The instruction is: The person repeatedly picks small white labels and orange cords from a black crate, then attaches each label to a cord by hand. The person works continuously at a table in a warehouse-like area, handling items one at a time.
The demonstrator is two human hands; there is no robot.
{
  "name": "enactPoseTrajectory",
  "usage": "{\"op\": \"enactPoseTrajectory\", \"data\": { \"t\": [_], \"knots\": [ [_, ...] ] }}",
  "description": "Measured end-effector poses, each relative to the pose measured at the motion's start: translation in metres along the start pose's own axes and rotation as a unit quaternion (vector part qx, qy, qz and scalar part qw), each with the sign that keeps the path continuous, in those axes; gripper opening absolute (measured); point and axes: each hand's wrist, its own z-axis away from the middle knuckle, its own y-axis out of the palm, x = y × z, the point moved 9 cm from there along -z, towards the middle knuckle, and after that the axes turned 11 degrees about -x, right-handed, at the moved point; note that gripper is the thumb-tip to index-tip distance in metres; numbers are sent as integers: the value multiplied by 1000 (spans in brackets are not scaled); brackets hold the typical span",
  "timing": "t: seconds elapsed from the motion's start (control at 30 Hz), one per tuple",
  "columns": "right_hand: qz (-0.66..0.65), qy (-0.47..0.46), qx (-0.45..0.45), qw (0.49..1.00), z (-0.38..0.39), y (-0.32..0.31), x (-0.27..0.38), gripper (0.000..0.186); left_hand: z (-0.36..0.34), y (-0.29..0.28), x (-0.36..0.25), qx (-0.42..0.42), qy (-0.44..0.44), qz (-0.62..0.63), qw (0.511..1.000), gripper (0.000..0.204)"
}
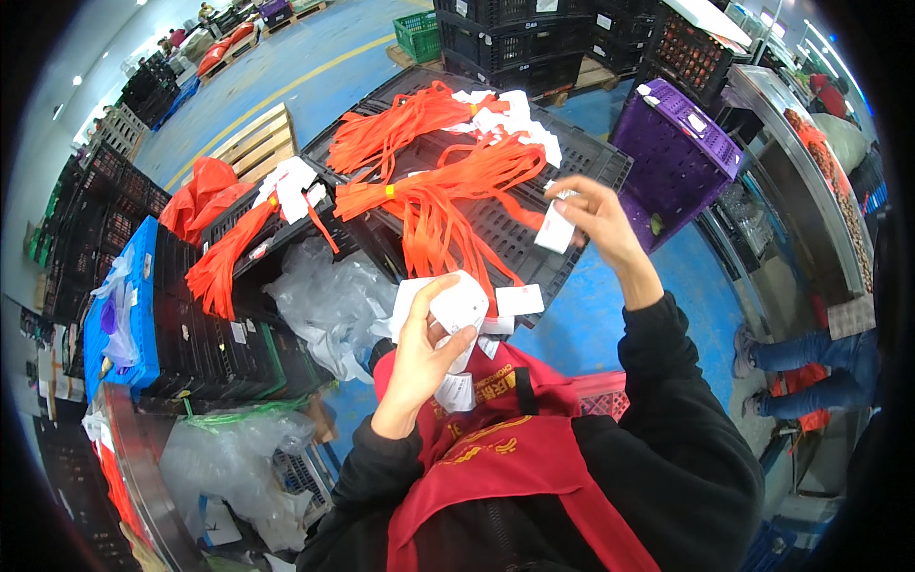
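Observation:
My left hand (pixel 424 343) is closed around a bunch of white paper tags (pixel 461 303) in front of the red apron. Farther right, my right hand (pixel 600 217) pinches a single white tag (pixel 554 231) at the end of an orange strip. A bundle of flat orange strips (pixel 448 195), bound with a yellow band, spreads over the black plastic crate top between my hands. Behind it lies a second orange bundle (pixel 396 124) with white tags (pixel 519 119) at its right end. Several loose tags (pixel 519 300) hang beside my left hand.
A third orange bundle (pixel 224 262) with tags lies over a crate on the left. Crumpled clear plastic (pixel 329 296) sits below it. A purple crate (pixel 672 157) stands tilted at the right. Another person's legs (pixel 820 367) show at far right. A wooden pallet (pixel 257 143) lies behind.

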Motion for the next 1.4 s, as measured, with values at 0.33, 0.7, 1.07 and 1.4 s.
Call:
{"op": "enactPoseTrajectory", "data": {
  "t": [0.33,0.7,1.07,1.4],
  "knots": [
    [-85,-44,142,985,57,105,33,34,-11,-21,17,-75,-5,10,997,49],
    [119,-211,-19,970,62,115,37,16,-8,-17,-8,-99,169,-206,959,11],
    [106,-96,120,982,70,126,28,23,-20,-14,10,-112,71,-106,986,15],
    [111,-74,148,980,71,126,28,24,-16,-7,5,-105,95,-53,989,14]
  ]
}}
